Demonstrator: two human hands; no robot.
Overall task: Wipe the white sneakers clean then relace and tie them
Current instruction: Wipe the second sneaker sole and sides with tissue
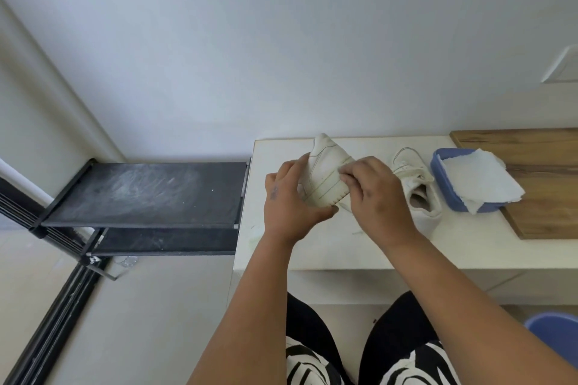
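Fingers of both hands curl round one white sneaker [327, 175] raised above the white table [312, 247] | left hand [289, 200] cups its heel, right hand [378, 194] pinches its side, cloth unclear | second sneaker [417, 187] lies beside blue tub [438, 166] | advice: brace firmly, wipe along the seams

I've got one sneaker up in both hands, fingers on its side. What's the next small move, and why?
Probably draw the right hand along the side of the held sneaker toward the toe, wiping the stitched panel. The left hand already grips it tilted up off the white table, and the right fingertips press on that side, seemingly with a small wipe. The second sneaker lies still laced beside the blue tub.
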